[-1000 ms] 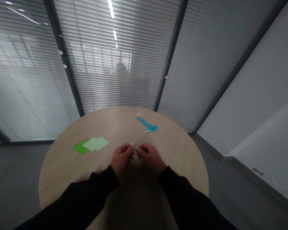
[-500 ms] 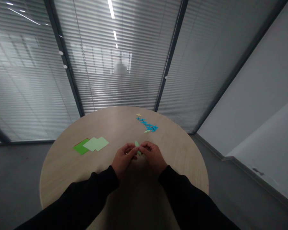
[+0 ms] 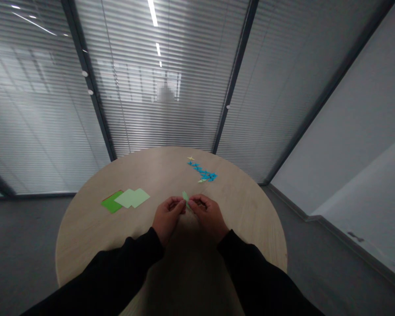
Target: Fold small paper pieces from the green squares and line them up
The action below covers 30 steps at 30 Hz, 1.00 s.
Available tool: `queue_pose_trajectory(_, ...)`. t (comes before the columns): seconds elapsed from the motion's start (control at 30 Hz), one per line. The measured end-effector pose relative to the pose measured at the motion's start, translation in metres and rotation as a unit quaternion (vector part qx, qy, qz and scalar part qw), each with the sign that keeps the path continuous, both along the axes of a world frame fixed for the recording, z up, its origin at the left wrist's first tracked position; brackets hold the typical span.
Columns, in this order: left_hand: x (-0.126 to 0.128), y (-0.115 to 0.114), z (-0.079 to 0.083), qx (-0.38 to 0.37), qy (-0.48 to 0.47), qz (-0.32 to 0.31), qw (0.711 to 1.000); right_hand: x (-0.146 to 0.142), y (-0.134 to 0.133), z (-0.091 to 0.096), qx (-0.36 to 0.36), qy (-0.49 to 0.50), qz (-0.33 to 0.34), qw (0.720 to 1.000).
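A small folded piece of light green paper is pinched between my two hands over the near middle of the table. My left hand has its thumb and fingers closed on the paper's left side. From the right, my right hand grips it with thumb and curled fingers. The paper's lower part is hidden by my fingertips. Beyond my right hand lie several small blue folded paper pieces, with a pale green folded piece beside them and a yellow one at the far end.
On the left of the round wooden table lie overlapping light green paper squares and a brighter green stack. Glass panels with blinds stand behind the table, and a white wall rises to the right.
The folded green paper has shifted slightly left and turned a little between my fingers. My fingertips have changed position a little on it; the things on the table lie as before.
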State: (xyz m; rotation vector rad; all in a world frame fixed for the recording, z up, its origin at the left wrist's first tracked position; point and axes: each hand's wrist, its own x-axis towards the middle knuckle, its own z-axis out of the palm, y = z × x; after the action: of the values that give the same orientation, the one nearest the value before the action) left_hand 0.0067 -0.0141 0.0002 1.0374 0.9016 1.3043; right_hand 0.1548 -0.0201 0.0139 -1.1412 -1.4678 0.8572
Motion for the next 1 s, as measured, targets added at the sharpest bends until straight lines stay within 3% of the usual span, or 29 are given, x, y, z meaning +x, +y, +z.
queue_pose_trajectory(0.23,0.0015,-0.0015,0.0014,0.005,0.006,-0.03,1.0,-0.0009,-0.003,0.0033,0.007,-0.012,-0.041,0.999)
queue_pose_trajectory(0.43,-0.0001,-0.0017,0.0005,0.027,0.008,-0.033,0.999,-0.0005,-0.0039,0.0051,0.014,-0.027,-0.033,0.999)
queue_pose_trajectory(0.77,-0.002,-0.001,-0.0033,0.031,0.05,0.01,0.998,-0.0011,-0.0043,0.0002,0.087,-0.09,-0.034,0.992)
queue_pose_trajectory(1.0,-0.0022,-0.0011,-0.0031,0.029,0.019,-0.017,0.999,0.0011,-0.0052,0.0034,0.08,-0.066,-0.023,0.994)
